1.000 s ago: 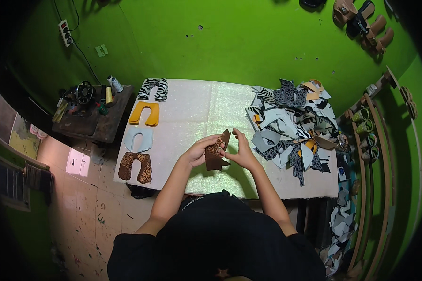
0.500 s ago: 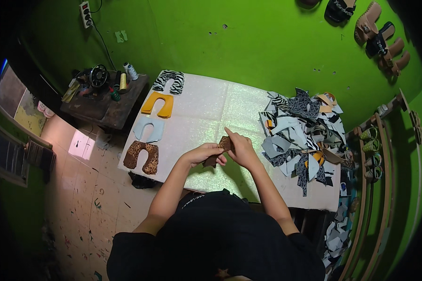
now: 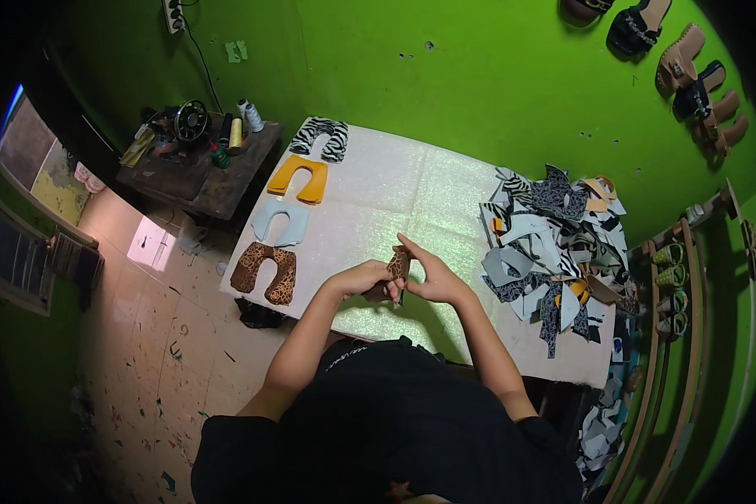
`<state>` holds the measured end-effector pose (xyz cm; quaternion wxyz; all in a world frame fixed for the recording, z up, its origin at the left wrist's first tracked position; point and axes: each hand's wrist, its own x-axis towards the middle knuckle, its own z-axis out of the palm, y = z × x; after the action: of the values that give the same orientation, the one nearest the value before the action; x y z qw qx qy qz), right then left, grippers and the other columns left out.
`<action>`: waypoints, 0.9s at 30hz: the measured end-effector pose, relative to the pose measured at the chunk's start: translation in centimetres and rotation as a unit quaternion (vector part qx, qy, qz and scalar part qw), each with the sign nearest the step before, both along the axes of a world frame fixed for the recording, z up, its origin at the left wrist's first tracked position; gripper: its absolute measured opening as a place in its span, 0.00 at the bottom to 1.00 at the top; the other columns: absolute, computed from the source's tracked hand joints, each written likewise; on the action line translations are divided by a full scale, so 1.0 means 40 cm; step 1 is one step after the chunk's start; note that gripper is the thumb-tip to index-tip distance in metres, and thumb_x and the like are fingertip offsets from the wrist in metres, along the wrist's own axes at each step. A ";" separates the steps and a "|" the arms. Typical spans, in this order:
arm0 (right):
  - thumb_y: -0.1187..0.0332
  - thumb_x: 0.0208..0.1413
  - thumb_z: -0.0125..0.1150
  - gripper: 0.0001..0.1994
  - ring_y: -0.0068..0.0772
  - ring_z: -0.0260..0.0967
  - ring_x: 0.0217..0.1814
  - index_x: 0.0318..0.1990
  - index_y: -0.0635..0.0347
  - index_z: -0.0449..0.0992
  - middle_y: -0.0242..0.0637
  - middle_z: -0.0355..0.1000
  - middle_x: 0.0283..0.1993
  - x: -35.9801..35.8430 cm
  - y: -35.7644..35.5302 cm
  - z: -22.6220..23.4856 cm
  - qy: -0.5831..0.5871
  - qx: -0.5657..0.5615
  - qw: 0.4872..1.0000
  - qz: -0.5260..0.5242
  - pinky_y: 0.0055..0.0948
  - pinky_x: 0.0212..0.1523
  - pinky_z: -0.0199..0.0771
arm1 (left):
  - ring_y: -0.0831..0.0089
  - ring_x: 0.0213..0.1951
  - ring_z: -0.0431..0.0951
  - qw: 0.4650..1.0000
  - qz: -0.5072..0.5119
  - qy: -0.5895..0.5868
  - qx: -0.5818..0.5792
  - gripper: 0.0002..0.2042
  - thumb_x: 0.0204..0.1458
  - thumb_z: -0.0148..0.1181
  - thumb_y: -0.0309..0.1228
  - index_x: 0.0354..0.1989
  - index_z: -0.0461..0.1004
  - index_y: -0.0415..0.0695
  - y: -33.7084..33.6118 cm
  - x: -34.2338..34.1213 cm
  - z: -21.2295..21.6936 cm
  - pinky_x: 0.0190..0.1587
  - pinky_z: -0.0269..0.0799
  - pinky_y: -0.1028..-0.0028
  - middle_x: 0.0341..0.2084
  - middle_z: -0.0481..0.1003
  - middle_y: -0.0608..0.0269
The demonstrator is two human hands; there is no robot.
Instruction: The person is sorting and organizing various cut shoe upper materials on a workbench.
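Note:
Above the near part of the cloth-covered table, a small brown leopard-print piece of material (image 3: 398, 264) is pinched in the fingers of my left hand (image 3: 366, 279). My right hand (image 3: 435, 277) is just to the right of that piece, fingers stretched and the thumb apart from them, close against its edge. Whether the right fingertips touch it is hard to make out. On the left side of the table lie U-shaped cut pieces in a column: zebra-print (image 3: 320, 137), mustard yellow (image 3: 298, 179), pale blue-white (image 3: 278, 223) and brown leopard-print (image 3: 264, 273).
A heap of mixed offcuts (image 3: 554, 244) covers the table's right side. A sewing machine table (image 3: 197, 181) with thread cones stands at the far left. Sandals (image 3: 680, 59) hang on the green wall, and a wooden rack (image 3: 659, 353) with more sandals is at right. Scraps litter the floor.
The leopard-print piece has turned more upright in my left hand. My right hand has opened, its fingers spreading away from the piece. The whole view has shifted slightly.

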<state>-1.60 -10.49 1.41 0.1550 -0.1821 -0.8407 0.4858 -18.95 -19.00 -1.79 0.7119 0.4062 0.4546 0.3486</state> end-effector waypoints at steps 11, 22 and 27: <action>0.72 0.54 0.45 0.14 0.26 0.65 0.43 0.47 0.65 0.67 0.39 0.69 0.39 -0.071 0.006 -0.055 -0.087 -0.143 0.984 0.053 0.27 0.46 0.64 | 0.75 0.24 0.74 0.998 -0.017 -0.043 -0.034 0.13 0.52 0.39 0.31 0.33 0.70 0.37 -0.051 -0.054 0.005 0.29 0.69 0.77 0.18 0.72 0.63; 0.70 0.54 0.46 0.12 0.36 0.69 0.39 0.43 0.64 0.72 0.44 0.71 0.36 -0.161 -0.042 -0.046 -0.025 -0.029 0.998 0.042 0.29 0.43 0.66 | 0.78 0.21 0.72 0.999 -0.032 0.013 0.007 0.15 0.53 0.39 0.35 0.32 0.71 0.38 -0.090 -0.116 0.002 0.23 0.63 0.82 0.19 0.74 0.61; 0.69 0.54 0.47 0.11 0.34 0.69 0.34 0.41 0.65 0.72 0.43 0.71 0.31 -0.187 -0.052 -0.048 -0.016 -0.035 0.999 0.027 0.28 0.40 0.67 | 0.78 0.22 0.72 0.999 -0.033 0.042 -0.009 0.17 0.53 0.36 0.37 0.31 0.71 0.38 -0.094 -0.147 -0.007 0.27 0.66 0.81 0.21 0.73 0.63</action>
<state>-9.09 -12.59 -0.53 0.1220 -0.1728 -0.8300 0.5161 -24.82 -22.76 -2.07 0.7072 0.4286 0.4733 0.3036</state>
